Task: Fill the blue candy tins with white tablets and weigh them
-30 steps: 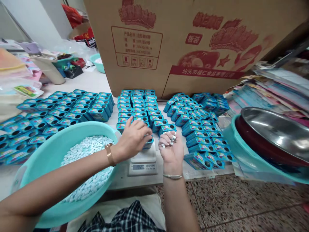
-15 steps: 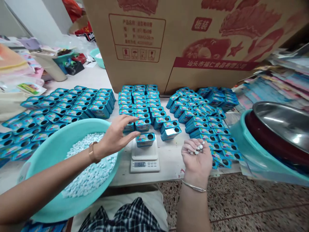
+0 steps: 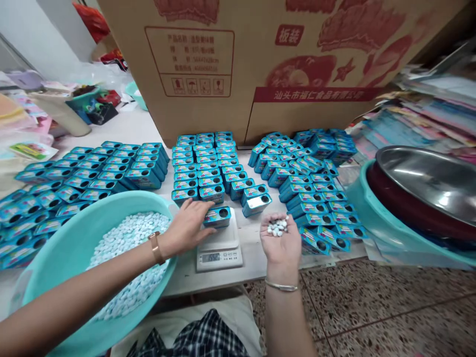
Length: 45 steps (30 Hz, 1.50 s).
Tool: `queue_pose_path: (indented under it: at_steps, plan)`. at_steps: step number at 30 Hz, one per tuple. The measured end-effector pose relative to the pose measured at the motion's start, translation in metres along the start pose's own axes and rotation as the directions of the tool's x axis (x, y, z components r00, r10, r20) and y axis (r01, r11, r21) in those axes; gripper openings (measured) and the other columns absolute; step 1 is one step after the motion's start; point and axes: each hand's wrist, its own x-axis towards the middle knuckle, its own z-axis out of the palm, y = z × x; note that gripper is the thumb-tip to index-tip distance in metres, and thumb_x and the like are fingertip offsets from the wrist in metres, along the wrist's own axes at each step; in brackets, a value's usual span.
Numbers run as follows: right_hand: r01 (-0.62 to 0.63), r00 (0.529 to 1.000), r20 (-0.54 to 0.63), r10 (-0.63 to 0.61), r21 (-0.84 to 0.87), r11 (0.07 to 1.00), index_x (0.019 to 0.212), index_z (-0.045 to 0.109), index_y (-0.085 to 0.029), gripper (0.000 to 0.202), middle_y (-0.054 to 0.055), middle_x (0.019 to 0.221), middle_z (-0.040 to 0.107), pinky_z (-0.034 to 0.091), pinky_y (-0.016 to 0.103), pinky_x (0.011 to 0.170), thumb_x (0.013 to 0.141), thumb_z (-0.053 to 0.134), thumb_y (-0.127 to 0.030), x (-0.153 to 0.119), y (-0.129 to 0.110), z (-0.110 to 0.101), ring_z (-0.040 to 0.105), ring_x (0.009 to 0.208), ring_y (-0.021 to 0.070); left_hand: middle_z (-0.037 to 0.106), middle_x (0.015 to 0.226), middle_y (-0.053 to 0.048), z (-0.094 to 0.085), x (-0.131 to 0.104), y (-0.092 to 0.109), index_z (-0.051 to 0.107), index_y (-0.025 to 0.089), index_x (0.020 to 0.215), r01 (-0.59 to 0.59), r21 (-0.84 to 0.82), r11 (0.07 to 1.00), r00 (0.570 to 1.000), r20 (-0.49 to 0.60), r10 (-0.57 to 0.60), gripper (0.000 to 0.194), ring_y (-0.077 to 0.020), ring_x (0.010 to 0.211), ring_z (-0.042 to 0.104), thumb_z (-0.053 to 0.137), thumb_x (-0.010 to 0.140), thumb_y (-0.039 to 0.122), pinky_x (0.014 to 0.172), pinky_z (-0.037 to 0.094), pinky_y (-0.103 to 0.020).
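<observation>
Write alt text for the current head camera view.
A person's left hand is at the side of a blue container on a white digital scale, while the right hand is held palm up, cradling small white pieces. To the left sits a turquoise basin of similar pieces; rows of blue containers stand beyond, before a large printed cardboard box.

The white table (image 3: pixel 250 248) carries rows of blue tins (image 3: pixel 209 173), a digital scale (image 3: pixel 220 242) and a printed cardboard box (image 3: pixel 245 64).
</observation>
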Motion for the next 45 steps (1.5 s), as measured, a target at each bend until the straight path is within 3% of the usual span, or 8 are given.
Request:
queue_pose_path:
  at_steps: [4,10,13,16,23,30,38,45]
  plan:
    - [-0.031,0.996,-0.09,0.027,-0.045,0.999,0.071,0.054,-0.018,0.025,0.0,0.067,0.064,0.058,0.032,0.074,0.092,0.042,-0.024,-0.003,0.018,-0.001,0.064,0.066,0.0111,0.063,0.109,-0.008,0.004,0.009,0.013,0.054,0.019,0.117,0.023,-0.139,0.99,1.0,-0.01,-0.025,0.035,-0.0238,0.098,0.062,0.06,0.084,0.03,0.083,0.05,-0.036]
    - [-0.07,0.994,-0.083,0.066,-0.045,0.996,0.078,0.057,-0.018,0.019,0.002,0.076,0.07,0.058,0.031,0.069,0.091,0.044,-0.021,-0.005,0.027,0.0,0.069,0.073,0.0143,0.056,0.093,-0.003,-0.039,0.036,0.066,0.062,0.024,0.107,-0.125,-0.142,0.982,0.99,-0.082,0.114,0.03,-0.0169,0.081,0.06,0.06,0.078,0.019,0.069,0.048,-0.027]
    - [-0.035,0.999,-0.034,0.033,-0.058,0.998,0.081,0.058,-0.017,0.014,0.003,0.08,0.071,0.058,0.029,0.068,0.089,0.046,-0.021,-0.004,0.024,0.002,0.069,0.075,0.0145,0.055,0.09,-0.003,-0.046,0.054,0.087,0.063,0.023,0.102,-0.216,-0.018,0.976,0.976,-0.006,0.216,0.03,-0.0176,0.075,0.059,0.058,0.074,0.016,0.06,0.045,-0.027]
    - [-0.015,1.0,-0.015,0.014,-0.026,1.0,0.081,0.058,-0.017,0.016,0.003,0.08,0.072,0.058,0.031,0.076,0.089,0.044,-0.018,-0.002,0.021,-0.002,0.07,0.079,0.0141,0.056,0.087,-0.003,-0.037,0.065,0.093,0.064,0.021,0.092,-0.238,0.091,0.967,0.968,0.102,0.229,0.024,-0.019,0.069,0.059,0.056,0.07,0.015,0.052,0.04,-0.029]
    - [-0.09,0.996,0.002,0.09,0.022,0.996,0.075,0.057,-0.018,0.021,0.002,0.076,0.071,0.058,0.033,0.075,0.09,0.043,-0.018,0.001,0.012,-0.013,0.07,0.079,0.0137,0.06,0.092,-0.002,-0.031,0.063,0.081,0.066,0.026,0.101,-0.186,0.03,0.982,0.982,0.049,0.185,0.027,-0.0206,0.075,0.063,0.06,0.075,0.024,0.059,0.045,-0.03]
    - [-0.139,0.99,-0.006,0.139,0.015,0.99,0.069,0.055,-0.018,0.027,0.001,0.071,0.068,0.058,0.032,0.075,0.091,0.041,-0.021,-0.001,0.006,-0.01,0.068,0.071,0.0115,0.07,0.097,-0.002,-0.016,0.031,0.047,0.067,0.026,0.102,-0.04,-0.156,0.987,0.997,-0.065,0.031,0.026,-0.0211,0.087,0.066,0.067,0.079,0.038,0.075,0.05,-0.031]
    - [-0.067,0.995,0.064,0.074,-0.107,0.992,0.069,0.053,-0.019,0.02,-0.001,0.067,0.065,0.058,0.031,0.073,0.087,0.046,-0.02,0.002,0.007,-0.017,0.066,0.069,0.0108,0.07,0.095,-0.009,0.006,0.002,0.013,0.064,0.018,0.106,0.088,-0.06,0.994,0.992,-0.088,-0.093,0.038,-0.0273,0.089,0.065,0.068,0.078,0.044,0.079,0.05,-0.04]
    - [0.032,0.997,0.08,-0.022,-0.133,0.991,0.072,0.051,-0.019,0.012,-0.003,0.068,0.061,0.057,0.027,0.067,0.084,0.049,-0.019,-0.001,-0.017,-0.021,0.063,0.066,0.009,0.053,0.132,-0.016,-0.009,-0.013,0.01,0.038,0.016,0.138,-0.006,-0.126,0.992,0.996,-0.092,-0.005,0.082,-0.0313,0.119,0.051,0.075,0.072,0.049,0.099,0.044,-0.047]
